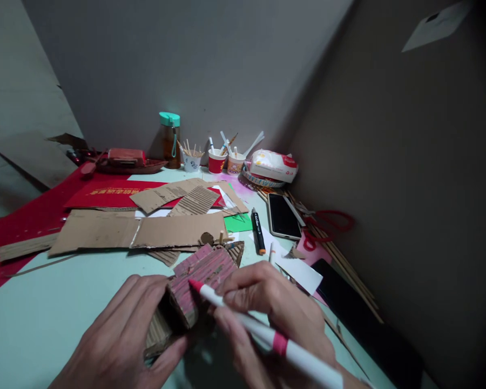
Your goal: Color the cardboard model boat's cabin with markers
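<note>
A small corrugated cardboard model (198,281), partly coloured pink-red on top, sits on the pale green table (44,313) at the front middle. My left hand (123,335) grips its lower left side and holds it steady. In my right hand (275,313) is a white marker with a red tip (243,319). The tip touches the coloured top face of the model.
Flat cardboard pieces (137,229) and red paper (105,194) lie behind the model. A black marker (258,231), a phone (283,216), red scissors (328,224) and wooden sticks lie to the right. Cups with tools (216,159), a bottle (170,138) and a tissue pack (273,165) stand by the wall.
</note>
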Available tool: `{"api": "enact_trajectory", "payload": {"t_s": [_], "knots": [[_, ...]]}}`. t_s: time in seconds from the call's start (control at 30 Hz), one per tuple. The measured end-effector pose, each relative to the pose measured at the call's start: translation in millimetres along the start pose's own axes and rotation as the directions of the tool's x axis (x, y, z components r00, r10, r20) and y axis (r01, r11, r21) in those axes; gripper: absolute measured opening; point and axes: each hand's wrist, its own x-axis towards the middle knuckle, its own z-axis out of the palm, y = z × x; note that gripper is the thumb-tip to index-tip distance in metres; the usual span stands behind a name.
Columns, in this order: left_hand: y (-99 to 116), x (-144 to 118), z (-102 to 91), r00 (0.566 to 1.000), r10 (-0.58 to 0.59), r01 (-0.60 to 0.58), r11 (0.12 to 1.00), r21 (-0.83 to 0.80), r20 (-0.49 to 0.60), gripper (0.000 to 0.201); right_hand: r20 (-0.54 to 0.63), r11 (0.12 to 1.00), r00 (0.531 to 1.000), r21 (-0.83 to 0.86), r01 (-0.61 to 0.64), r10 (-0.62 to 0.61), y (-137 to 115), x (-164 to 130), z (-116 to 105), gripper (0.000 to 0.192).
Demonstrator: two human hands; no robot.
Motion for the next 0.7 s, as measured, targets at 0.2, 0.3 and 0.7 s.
{"api": "enact_trajectory", "payload": {"t_s": [0.2, 0.3, 0.7], "knots": [[-1, -7, 6.1, 0.999, -0.03, 0.029, 0.999, -0.025, -0.044, 0.03, -0.102, 0.995, 0.993, -0.074, -0.061, 0.053, 7, 7, -4, 0.015], [-2, -12, 7.6, 0.998, -0.004, 0.003, 1.0, -0.01, -0.056, 0.034, -0.117, 0.995, 0.99, -0.057, -0.08, 0.073, 5, 8, -5, 0.015], [-4, -5, 2.3, 0.983, 0.178, -0.168, 0.97, 0.173, -0.048, 0.036, -0.064, 0.996, 0.996, -0.063, -0.069, 0.065, -4, 2, -8, 0.02]]}}
